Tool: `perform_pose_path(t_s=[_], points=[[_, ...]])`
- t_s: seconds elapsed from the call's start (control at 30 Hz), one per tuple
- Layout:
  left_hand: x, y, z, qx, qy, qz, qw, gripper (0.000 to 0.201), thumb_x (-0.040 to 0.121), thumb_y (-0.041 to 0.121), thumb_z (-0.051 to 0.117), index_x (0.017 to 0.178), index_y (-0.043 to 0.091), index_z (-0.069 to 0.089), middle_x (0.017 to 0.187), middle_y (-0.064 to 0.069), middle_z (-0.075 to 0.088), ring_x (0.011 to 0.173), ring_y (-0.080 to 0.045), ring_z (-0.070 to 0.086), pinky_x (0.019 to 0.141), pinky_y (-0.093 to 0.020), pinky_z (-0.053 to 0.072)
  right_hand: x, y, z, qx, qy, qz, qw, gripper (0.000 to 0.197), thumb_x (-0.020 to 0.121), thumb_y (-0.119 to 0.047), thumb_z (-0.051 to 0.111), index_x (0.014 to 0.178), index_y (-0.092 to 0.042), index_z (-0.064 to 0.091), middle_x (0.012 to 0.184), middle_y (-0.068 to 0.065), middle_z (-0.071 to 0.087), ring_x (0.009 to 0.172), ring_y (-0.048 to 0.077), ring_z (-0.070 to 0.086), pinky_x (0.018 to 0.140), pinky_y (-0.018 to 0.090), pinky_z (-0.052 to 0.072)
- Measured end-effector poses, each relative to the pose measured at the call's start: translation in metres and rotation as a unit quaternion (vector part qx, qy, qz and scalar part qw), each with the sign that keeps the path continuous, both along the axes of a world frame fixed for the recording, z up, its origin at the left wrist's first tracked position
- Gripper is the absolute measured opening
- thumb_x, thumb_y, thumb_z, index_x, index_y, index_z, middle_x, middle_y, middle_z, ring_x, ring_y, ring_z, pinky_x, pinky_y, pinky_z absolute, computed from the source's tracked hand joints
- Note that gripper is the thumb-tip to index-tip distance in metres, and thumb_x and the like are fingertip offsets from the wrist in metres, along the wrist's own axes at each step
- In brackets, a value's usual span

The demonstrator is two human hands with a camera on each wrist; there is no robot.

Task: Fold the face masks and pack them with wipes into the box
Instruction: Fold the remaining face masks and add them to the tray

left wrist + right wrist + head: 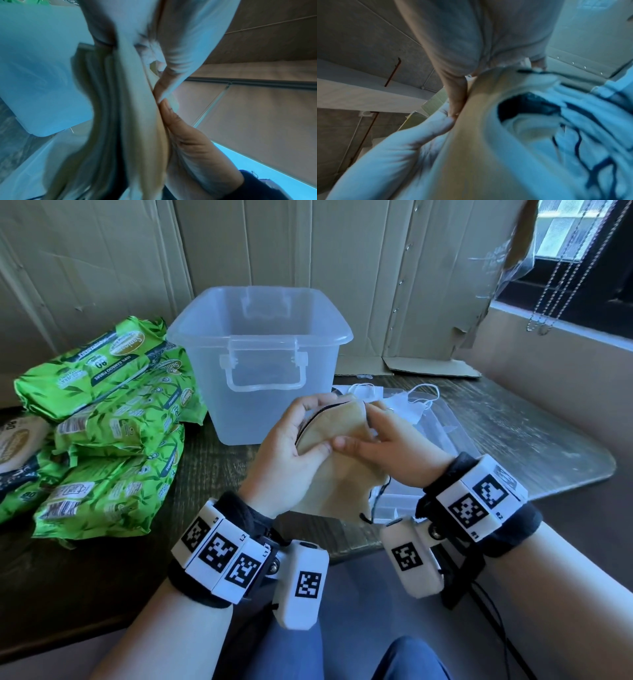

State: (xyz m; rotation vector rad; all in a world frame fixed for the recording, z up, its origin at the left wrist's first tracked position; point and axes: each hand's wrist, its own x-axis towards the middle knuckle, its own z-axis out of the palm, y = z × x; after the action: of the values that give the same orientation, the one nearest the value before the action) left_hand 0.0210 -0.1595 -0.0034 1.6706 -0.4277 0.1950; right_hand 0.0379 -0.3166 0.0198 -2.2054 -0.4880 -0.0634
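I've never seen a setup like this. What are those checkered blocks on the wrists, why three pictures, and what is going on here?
No robot here: a person wears marker blocks and small cameras on both wrists, plus a head camera. The wide picture is from the head; the two blurry ones look along each hand. The left hand and right hand hold a beige face mask between them. On the table stand a clear plastic box, which looks empty, green wipes packs to its left, and white masks on a clear lid to its right.
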Motion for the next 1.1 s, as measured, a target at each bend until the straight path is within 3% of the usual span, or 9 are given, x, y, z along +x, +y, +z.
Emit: perform_pose_path(t_s=[0.13, 0.2, 0.3, 0.43, 0.5, 0.6, 0.83, 1.0, 1.1], points=[[0.003, -0.002, 0.000, -0.117, 0.027, 0.126, 0.985, 0.044, 0.088, 0.017, 0.060, 0.126, 0.034, 0.044, 0.091, -0.003, 0.058, 0.087, -0.016, 0.058, 0.084, -0.026, 0.045, 0.003, 0.007, -0.002, 0.174, -0.024, -0.026, 0.984, 0.045, 0.078, -0.036, 0.053, 0.098, 0.004, 0.049, 0.093, 0.021, 0.058, 0.086, 0.031, 0.056, 0.084, 0.049, 0.046], [0.005, -0.006, -0.002, -0.192, 0.084, 0.166, 0.964, 0.042, 0.098, 0.028, 0.045, 0.138, 0.019, 0.036, 0.116, -0.006, 0.056, 0.111, -0.018, 0.054, 0.095, -0.029, 0.041, 0.002, 0.013, -0.004, 0.270, -0.073, -0.065, 0.958, 0.024, 0.082, -0.030, 0.047, 0.099, -0.013, 0.048, 0.096, 0.004, 0.058, 0.092, 0.016, 0.055, 0.089, 0.041, 0.045], [0.005, -0.017, -0.004, -0.263, 0.150, 0.136, 0.943, 0.070, 0.086, 0.055, 0.048, 0.144, 0.022, 0.025, 0.136, -0.005, 0.049, 0.123, -0.020, 0.049, 0.109, -0.042, 0.035, 0.001, 0.024, -0.011, 0.266, -0.087, -0.065, 0.958, 0.029, 0.085, -0.030, 0.042, 0.103, -0.007, 0.044, 0.100, 0.011, 0.058, 0.095, 0.022, 0.056, 0.089, 0.041, 0.047], [0.005, -0.020, -0.006, -0.234, 0.147, 0.120, 0.954, 0.062, 0.096, 0.037, 0.047, 0.147, 0.019, 0.016, 0.100, 0.028, 0.043, 0.078, 0.023, 0.051, 0.077, 0.001, 0.041, 0.003, 0.027, -0.021, 0.290, -0.056, -0.008, 0.955, 0.036, 0.084, -0.024, 0.052, 0.114, -0.009, 0.039, 0.108, -0.001, 0.058, 0.102, 0.012, 0.058, 0.090, 0.035, 0.050], [0.005, -0.021, -0.005, -0.254, 0.145, 0.131, 0.947, 0.071, 0.093, 0.029, 0.056, 0.147, 0.023, 0.009, 0.106, 0.020, 0.050, 0.098, 0.004, 0.057, 0.098, -0.019, 0.044, 0.005, 0.022, -0.021, 0.295, -0.040, 0.008, 0.954, 0.045, 0.080, -0.017, 0.057, 0.121, -0.007, 0.039, 0.114, 0.003, 0.058, 0.105, 0.012, 0.058, 0.088, 0.028, 0.050], [0.005, -0.011, -0.001, -0.291, 0.127, 0.128, 0.940, 0.074, 0.085, -0.001, 0.061, 0.139, 0.030, 0.020, 0.099, -0.011, 0.064, 0.094, -0.025, 0.062, 0.100, -0.050, 0.044, 0.009, 0.013, -0.018, 0.307, -0.013, 0.014, 0.951, 0.037, 0.082, -0.003, 0.060, 0.111, -0.021, 0.044, 0.103, 0.000, 0.061, 0.091, 0.005, 0.063, 0.079, 0.023, 0.053], [0.006, 0.005, 0.005, -0.152, 0.060, -0.017, 0.986, 0.045, 0.065, -0.002, 0.057, 0.084, 0.038, 0.065, 0.080, -0.004, 0.067, 0.076, -0.022, 0.060, 0.070, -0.033, 0.051, 0.005, 0.001, 0.000, 0.279, 0.039, -0.019, 0.959, 0.034, 0.082, -0.005, 0.064, 0.109, -0.016, 0.047, 0.080, 0.010, 0.065, 0.060, 0.011, 0.066, 0.048, 0.026, 0.053], [0.006, 0.009, 0.009, -0.058, 0.120, -0.050, 0.990, 0.025, 0.072, 0.005, 0.062, 0.076, 0.025, 0.076, 0.077, 0.002, 0.072, 0.079, -0.015, 0.064, 0.079, -0.030, 0.050, 0.003, 0.002, -0.005, 0.129, 0.047, -0.009, 0.990, 0.067, 0.065, -0.037, 0.071, 0.121, -0.014, 0.042, 0.088, 0.013, 0.067, 0.072, 0.025, 0.067, 0.062, 0.039, 0.057], [0.008, 0.016, 0.007, -0.054, 0.125, -0.009, 0.991, 0.024, 0.078, -0.002, 0.067, 0.078, 0.021, 0.074, 0.071, 0.002, 0.071, 0.069, -0.014, 0.064, 0.073, -0.029, 0.053, 0.000, -0.002, -0.008, 0.092, 0.090, 0.055, 0.990, 0.077, 0.060, -0.022, 0.079, 0.125, -0.018, 0.038, 0.084, 0.002, 0.068, 0.071, 0.012, 0.068, 0.066, 0.028, 0.056]])
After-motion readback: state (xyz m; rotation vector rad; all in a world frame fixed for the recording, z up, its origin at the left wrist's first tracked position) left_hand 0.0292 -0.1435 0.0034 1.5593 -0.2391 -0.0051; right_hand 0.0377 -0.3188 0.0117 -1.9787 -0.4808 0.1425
